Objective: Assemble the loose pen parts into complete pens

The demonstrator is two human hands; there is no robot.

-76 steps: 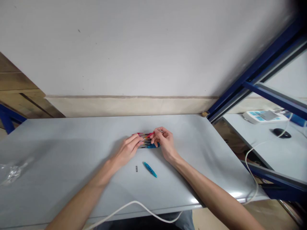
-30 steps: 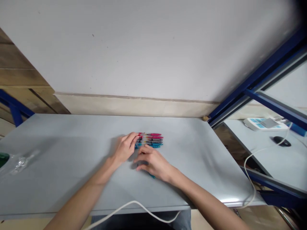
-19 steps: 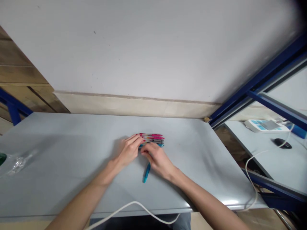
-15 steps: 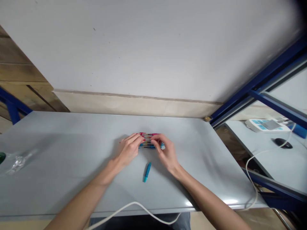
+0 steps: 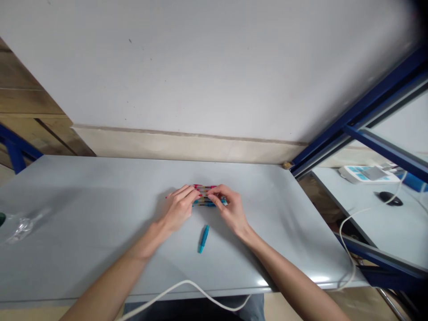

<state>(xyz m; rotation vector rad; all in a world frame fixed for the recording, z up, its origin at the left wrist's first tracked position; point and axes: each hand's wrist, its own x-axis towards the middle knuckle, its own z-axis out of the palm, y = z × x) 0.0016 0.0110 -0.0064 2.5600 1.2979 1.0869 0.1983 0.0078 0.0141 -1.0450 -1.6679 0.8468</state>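
Observation:
A row of several pens (image 5: 204,195), red, grey and blue, lies side by side in the middle of the grey table (image 5: 100,223). My left hand (image 5: 179,208) rests with curled fingers on the row's left ends. My right hand (image 5: 230,207) has its fingers bent over the right ends, pinching at the pens. A loose blue pen piece (image 5: 203,238) lies on the table just in front of the two hands, apart from both.
A crumpled clear plastic bag (image 5: 20,227) sits at the table's left edge. A white cable (image 5: 187,285) loops over the near edge. At the right, a blue metal frame (image 5: 361,116) borders another table with a white device (image 5: 368,174) and a black mouse (image 5: 389,197).
My right hand came down to the loose blue pen piece, turned it, let it go and went back to the right ends of the pen row. A small dark bit beside it is gone.

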